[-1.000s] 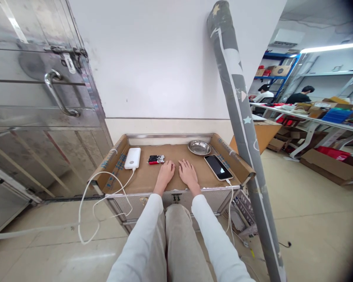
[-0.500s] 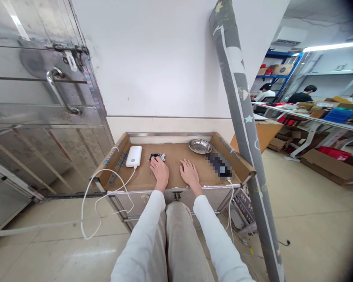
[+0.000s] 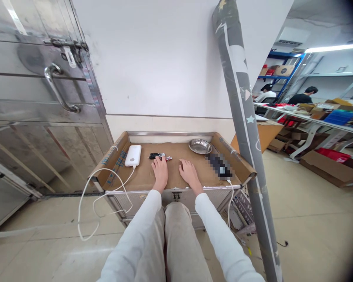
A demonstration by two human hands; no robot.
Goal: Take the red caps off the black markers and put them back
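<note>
My left hand [image 3: 160,170] reaches forward on the cardboard-lined metal table [image 3: 141,181]. Its fingers are held together over a small cluster of black and red sticks [image 3: 156,156]. One red-tipped stick pokes out to the right of the fingertips. My right hand [image 3: 188,172] lies flat beside it on the cardboard, fingers spread and holding nothing. A white power bank [image 3: 133,156] lies to the left of the sticks. A round metal bowl [image 3: 200,146] sits at the back right. A phone [image 3: 220,165] rests on the right side, close to my right hand.
A white cable [image 3: 101,199] loops from the power bank over the table's front edge to the floor. A tall grey rolled mat [image 3: 241,117] leans at the table's right corner. A steel door with a handle [image 3: 57,89] stands on the left. People sit at benches far right.
My left hand moved forward and left from beside the right hand onto the sticks, and one red-tipped stick has shifted out to the right. My right hand stayed flat.
</note>
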